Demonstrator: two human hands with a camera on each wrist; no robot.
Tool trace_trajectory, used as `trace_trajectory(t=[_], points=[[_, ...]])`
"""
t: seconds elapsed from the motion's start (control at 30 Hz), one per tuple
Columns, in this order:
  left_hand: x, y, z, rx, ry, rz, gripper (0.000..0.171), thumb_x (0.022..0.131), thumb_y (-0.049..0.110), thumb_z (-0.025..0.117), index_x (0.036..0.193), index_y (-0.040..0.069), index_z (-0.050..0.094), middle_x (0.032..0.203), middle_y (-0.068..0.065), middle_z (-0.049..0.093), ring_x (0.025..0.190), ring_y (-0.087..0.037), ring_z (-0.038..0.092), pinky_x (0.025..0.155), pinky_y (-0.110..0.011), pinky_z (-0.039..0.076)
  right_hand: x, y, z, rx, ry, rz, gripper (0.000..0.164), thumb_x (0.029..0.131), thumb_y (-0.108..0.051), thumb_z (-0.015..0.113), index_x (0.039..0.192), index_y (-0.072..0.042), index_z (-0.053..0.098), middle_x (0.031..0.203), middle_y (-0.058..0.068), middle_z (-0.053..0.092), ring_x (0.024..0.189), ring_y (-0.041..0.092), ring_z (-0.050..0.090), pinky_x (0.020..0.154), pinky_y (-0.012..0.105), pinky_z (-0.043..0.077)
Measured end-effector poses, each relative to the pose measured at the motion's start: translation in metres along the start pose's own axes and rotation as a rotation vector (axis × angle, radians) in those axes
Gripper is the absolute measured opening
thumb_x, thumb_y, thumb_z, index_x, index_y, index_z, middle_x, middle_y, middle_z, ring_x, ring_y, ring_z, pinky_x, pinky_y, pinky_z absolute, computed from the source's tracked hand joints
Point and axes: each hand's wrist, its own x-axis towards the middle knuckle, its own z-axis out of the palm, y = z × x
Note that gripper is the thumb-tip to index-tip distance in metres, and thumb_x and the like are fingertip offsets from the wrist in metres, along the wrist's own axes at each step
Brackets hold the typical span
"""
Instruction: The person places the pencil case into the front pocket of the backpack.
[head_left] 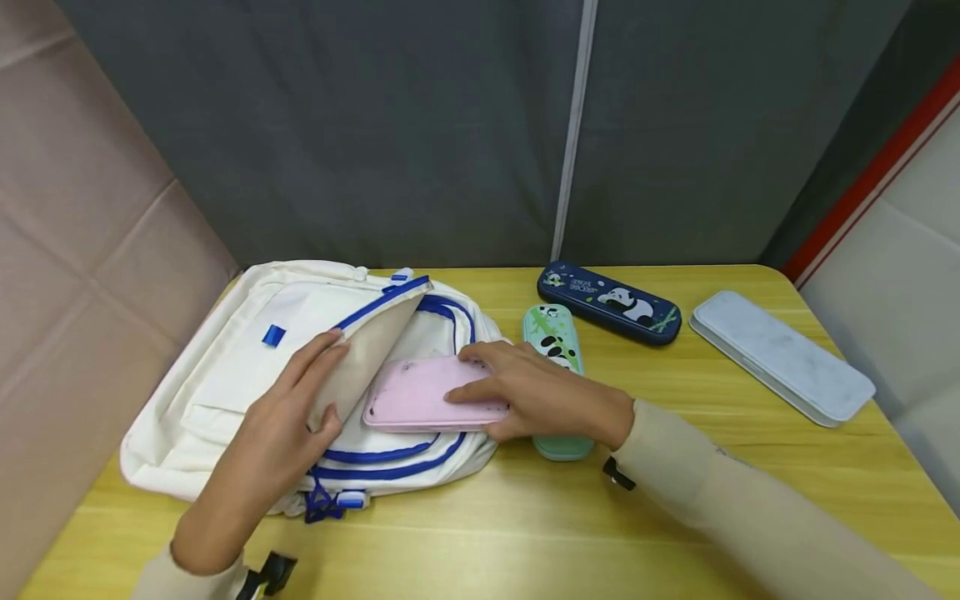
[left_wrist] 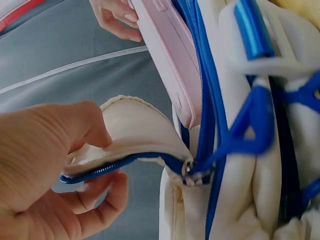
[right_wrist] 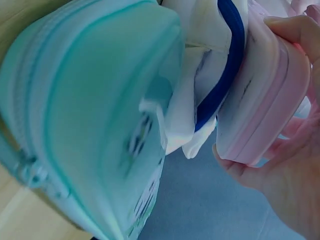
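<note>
A white backpack (head_left: 247,367) with blue zippers lies on the table, its front pocket flap (head_left: 375,342) pulled up. My left hand (head_left: 281,421) pinches the flap's zippered edge between thumb and fingers, as the left wrist view shows close up. My right hand (head_left: 532,387) grips the right end of a pink pencil case (head_left: 420,392), thumb on one side and fingers on the other. The far end of this case lies at the pocket opening, beside the raised flap. Beneath my right wrist is a mint green pencil case (head_left: 551,333) with pandas, partly hidden by the hand.
Behind the green case lies a navy pencil case (head_left: 607,302) with a panda. A pale grey marbled case (head_left: 783,358) is at the right of the wooden table (head_left: 480,542). A dark grey curtain (head_left: 390,133) stands along the back edge.
</note>
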Motion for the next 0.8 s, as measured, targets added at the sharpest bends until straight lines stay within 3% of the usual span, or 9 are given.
trace_trajectory(t=[0.1,0.23,0.43,0.8], points=[[0.000,-0.001,0.000,0.019,0.012,0.024,0.075,0.077,-0.007,0.072,0.148,0.005,0.055,0.158,-0.009,0.050,0.121,-0.031,0.062,0.069,-0.040,0.052,0.007,-0.003,0.001,-0.005,-0.007,-0.008,0.052,0.093,-0.027,0.077,0.143,-0.036,0.066,0.166,0.006,0.040,0.154,0.029,0.033,0.123,0.068,0.025],[0.000,-0.001,-0.001,0.025,0.017,0.043,0.074,0.076,-0.006,0.072,0.148,0.004,0.056,0.157,-0.010,0.051,0.124,-0.032,0.062,0.073,-0.043,0.054,0.016,-0.006,0.003,-0.018,-0.010,-0.028,0.053,0.092,-0.025,0.078,0.143,-0.035,0.066,0.166,0.008,0.041,0.153,0.030,0.035,0.122,0.063,0.031],[0.001,-0.001,-0.001,0.024,0.020,0.050,0.074,0.076,-0.006,0.072,0.147,0.004,0.056,0.157,-0.011,0.051,0.124,-0.033,0.062,0.073,-0.044,0.055,0.024,-0.009,0.005,-0.041,-0.033,-0.015,0.054,0.093,-0.028,0.080,0.144,-0.037,0.065,0.168,0.007,0.038,0.154,0.030,0.034,0.119,0.059,0.035],[0.000,-0.002,-0.002,0.021,0.028,0.039,0.072,0.077,-0.007,0.070,0.147,0.005,0.057,0.157,-0.010,0.051,0.118,-0.031,0.063,0.069,-0.044,0.054,0.014,-0.006,-0.001,-0.066,-0.046,0.031,0.058,0.093,-0.037,0.080,0.147,-0.034,0.062,0.169,0.009,0.036,0.155,0.034,0.034,0.123,0.063,0.031]])
